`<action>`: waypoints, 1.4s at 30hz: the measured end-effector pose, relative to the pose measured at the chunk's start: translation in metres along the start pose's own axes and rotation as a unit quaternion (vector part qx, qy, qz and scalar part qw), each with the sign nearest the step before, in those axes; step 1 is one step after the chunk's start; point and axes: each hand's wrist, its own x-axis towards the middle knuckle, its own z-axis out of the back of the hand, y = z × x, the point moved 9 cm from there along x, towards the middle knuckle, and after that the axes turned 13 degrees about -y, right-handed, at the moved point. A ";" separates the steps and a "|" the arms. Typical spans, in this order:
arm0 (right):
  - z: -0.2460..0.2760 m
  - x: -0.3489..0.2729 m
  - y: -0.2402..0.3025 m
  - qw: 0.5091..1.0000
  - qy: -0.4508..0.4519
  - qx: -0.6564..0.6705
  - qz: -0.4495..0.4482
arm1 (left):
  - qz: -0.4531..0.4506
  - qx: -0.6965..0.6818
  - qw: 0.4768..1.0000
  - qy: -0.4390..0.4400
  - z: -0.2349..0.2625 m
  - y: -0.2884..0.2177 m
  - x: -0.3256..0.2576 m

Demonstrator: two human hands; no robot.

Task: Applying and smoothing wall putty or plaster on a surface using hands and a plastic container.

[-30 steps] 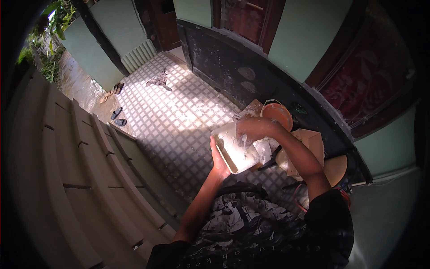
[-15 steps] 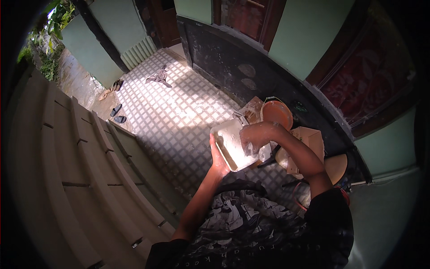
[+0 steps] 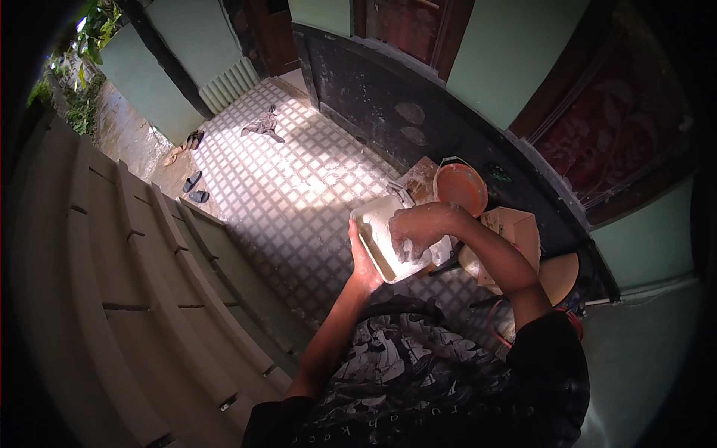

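A pale rectangular tub (image 3: 370, 252) with rounded corners is held up in front of my body, tilted. My left hand (image 3: 364, 263) grips its left side, with the thumb along the outer wall. Inside lies a white powdery or pasty material (image 3: 380, 226), brightly lit by the sun. My right hand (image 3: 420, 228) reaches in from the right, its bent, white-dusted fingers down at the material. The fingertips are partly hidden, so whatever they pinch does not show.
An orange-brown bucket (image 3: 460, 188), a cardboard box (image 3: 514, 233) and a round tan piece (image 3: 560, 278) stand by the dark wall (image 3: 373, 97) on the right. A crumpled cloth (image 3: 263, 127) and dark sandals (image 3: 196, 188) lie farther off. Slatted panels (image 3: 134, 299) run along the left.
My right hand has shifted slightly left and further over the tub, its fingers lower in the white material. The left hand and tub have barely moved.
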 end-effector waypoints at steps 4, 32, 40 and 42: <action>0.001 0.007 0.011 1.000 0.019 0.007 -0.021 | 0.008 0.014 1.000 0.005 -0.002 0.000 -0.005; 0.030 0.017 -0.020 0.986 -0.129 -0.099 -0.033 | -0.021 0.008 1.000 -0.018 0.006 -0.007 0.001; 0.015 0.034 -0.014 0.995 -0.074 -0.055 -0.039 | -0.030 0.017 0.999 -0.029 0.006 -0.007 0.002; 0.015 0.034 -0.016 0.992 -0.095 -0.076 -0.042 | -0.033 0.019 0.999 -0.021 0.008 -0.007 0.003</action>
